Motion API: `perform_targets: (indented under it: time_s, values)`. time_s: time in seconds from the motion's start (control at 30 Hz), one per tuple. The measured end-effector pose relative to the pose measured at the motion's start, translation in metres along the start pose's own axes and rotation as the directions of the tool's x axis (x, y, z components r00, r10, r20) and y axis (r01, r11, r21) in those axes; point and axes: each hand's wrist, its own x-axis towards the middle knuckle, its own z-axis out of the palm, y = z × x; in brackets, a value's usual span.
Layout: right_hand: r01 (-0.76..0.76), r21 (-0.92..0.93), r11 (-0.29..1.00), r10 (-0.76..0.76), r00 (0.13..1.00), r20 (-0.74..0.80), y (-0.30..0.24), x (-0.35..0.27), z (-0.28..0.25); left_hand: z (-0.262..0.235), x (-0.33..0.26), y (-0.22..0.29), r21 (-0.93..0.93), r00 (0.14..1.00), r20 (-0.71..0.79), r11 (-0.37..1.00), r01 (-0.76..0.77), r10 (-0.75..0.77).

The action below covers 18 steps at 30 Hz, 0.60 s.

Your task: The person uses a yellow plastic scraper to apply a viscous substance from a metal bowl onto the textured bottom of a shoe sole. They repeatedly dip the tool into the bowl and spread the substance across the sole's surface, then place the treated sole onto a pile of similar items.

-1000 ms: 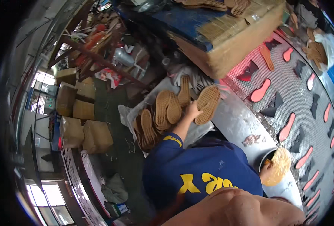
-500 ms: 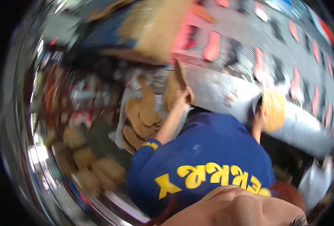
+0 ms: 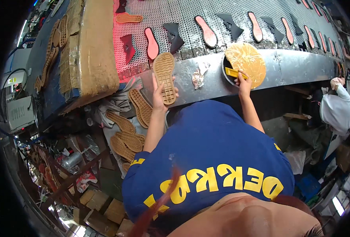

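My left hand (image 3: 158, 98) is closed round the lower part of a tan shoe sole (image 3: 164, 73), its gridded face showing, above the near edge of a metal ledge (image 3: 283, 65). Further right, my right hand (image 3: 243, 83) grips a yellow-handled tool (image 3: 232, 72); its working end is hidden in the dark opening of a round pot (image 3: 224, 70). A tan, crusted round cover (image 3: 250, 59) lies over much of that pot. Several more tan soles (image 3: 140, 106) lie below and left of my left hand, on pale cloth or plastic.
Beyond the ledge, a perforated conveyor belt (image 3: 186, 19) carries rows of pink-and-black insoles (image 3: 205, 31) and black pieces (image 3: 173, 37). A crumpled wrapper (image 3: 199, 77) sits on the ledge. A large cardboard-covered box (image 3: 98, 47) stands at left. Another person (image 3: 337, 108) is at far right.
The view has swung and sharpened. In my left hand the sole has turned from nearly edge-on to gridded face showing. My right hand remains at the pot, the yellow handle now visible.
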Motion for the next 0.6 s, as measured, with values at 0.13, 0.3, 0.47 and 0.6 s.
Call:
perform_targets:
  time_s: [0.13,0.3,0.47,0.6]
  values:
    - [-0.168,0.506,0.846,0.116,0.984,0.134,-0.025,0.01,0.003,0.021,0.003,-0.005,0.035,0.983,0.177,0.998,-0.058,0.051]
    - [-0.138,0.657,0.741,0.028,0.984,0.175,-0.064,0.017,0.014,0.055,0.004,0.001,-0.043,0.959,0.284,0.999,0.012,0.0]
    - [0.222,0.594,0.773,-0.43,0.873,0.233,-0.162,-0.033,0.074,0.072,0.005,-0.003,-0.058,0.927,0.375,0.998,0.004,0.018]
    - [0.805,0.103,0.584,-0.807,0.562,0.178,-0.184,-0.063,0.109,0.084,0.004,-0.005,-0.038,0.905,0.425,0.999,0.016,0.002]
